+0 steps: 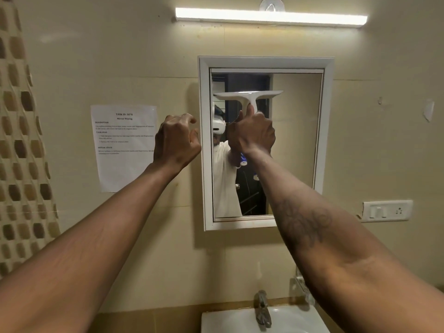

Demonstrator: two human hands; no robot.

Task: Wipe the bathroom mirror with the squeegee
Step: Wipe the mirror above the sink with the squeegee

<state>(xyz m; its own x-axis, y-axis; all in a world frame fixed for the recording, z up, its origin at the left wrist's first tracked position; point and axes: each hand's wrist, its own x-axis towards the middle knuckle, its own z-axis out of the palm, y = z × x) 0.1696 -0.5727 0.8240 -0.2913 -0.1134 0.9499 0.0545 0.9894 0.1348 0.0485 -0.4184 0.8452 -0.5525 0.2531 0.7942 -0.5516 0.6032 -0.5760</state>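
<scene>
A white-framed mirror [298, 145] hangs on the beige wall ahead of me. My right hand [252, 134] grips the handle of a white squeegee [247, 95], whose blade lies level against the upper left part of the glass. My left hand [176, 140] hovers by the mirror's left frame edge, fingers loosely curled, holding nothing. The glass reflects a person in a white shirt and a dark door.
A printed task sheet [123, 146] is taped to the wall left of the mirror. A tube light [270, 18] glows above. A switch plate [386, 210] sits at the right. Below are a white sink [240, 320] and a metal tap [263, 308].
</scene>
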